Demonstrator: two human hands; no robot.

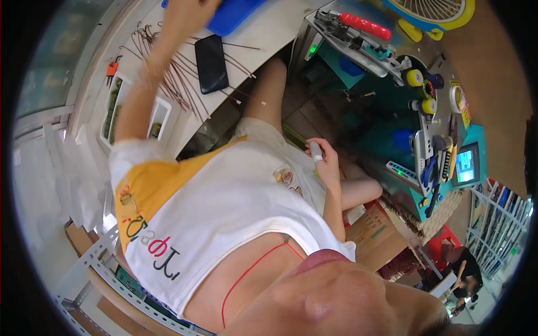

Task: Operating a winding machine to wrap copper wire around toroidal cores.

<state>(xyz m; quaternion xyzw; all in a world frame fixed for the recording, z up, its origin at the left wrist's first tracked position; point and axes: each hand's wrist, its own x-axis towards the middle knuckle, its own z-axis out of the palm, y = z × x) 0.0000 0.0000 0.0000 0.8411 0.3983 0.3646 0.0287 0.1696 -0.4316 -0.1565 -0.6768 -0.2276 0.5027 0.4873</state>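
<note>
Left hand (188, 12) stretches up across the white table (269, 31) onto the blue tray (232, 17), grip unclear at the frame's edge. Thin brown wires (179, 78) fan beside a black phone (211, 63), within reach. Right hand (322, 157) rests on the lap, loosely curled, a finger bandaged.

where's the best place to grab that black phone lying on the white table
Grip the black phone across its two long edges near the middle, coming straight down from above. It lies flat on the white table, and thin wire rods crowd its left side, so a sideways approach would likely snag them.
</note>
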